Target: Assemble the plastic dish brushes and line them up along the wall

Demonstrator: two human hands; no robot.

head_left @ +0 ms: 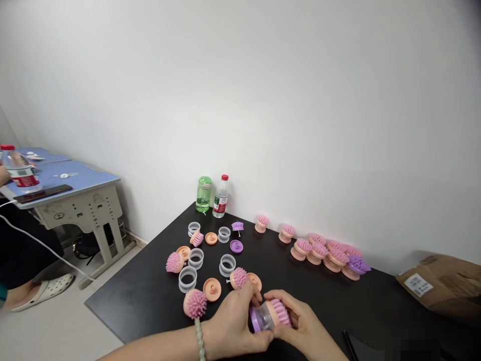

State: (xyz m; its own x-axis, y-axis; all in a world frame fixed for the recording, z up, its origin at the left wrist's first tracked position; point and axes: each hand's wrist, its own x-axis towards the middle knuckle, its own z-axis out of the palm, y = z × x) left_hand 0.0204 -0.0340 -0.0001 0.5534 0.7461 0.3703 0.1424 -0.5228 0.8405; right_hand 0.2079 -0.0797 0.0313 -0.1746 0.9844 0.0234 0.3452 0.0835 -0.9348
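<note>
Between my two hands is a round scrubbing brush (265, 317), tilted on its side. It has a purple base, a clear middle ring and a peach head with pink bristles. My left hand (233, 323), with a beaded bracelet at the wrist, is closed around the purple base. My right hand (304, 323) grips the bristle head. Just beyond my left fingers lie a pink bristle head (238, 278) and a peach cap (254, 281). Another bristle head (195, 304) rests by my left wrist, beside a second peach cap (212, 290). Clear rings (187, 279) stand close by.
Along the wall stand several assembled brushes (317, 252), one with purple bristles (358, 264). A green bottle (203, 194) and a red-capped bottle (220, 198) occupy the black table's (150, 296) far corner. A brown paper bag (445, 286) lies right. A person's foot (43, 293) is left.
</note>
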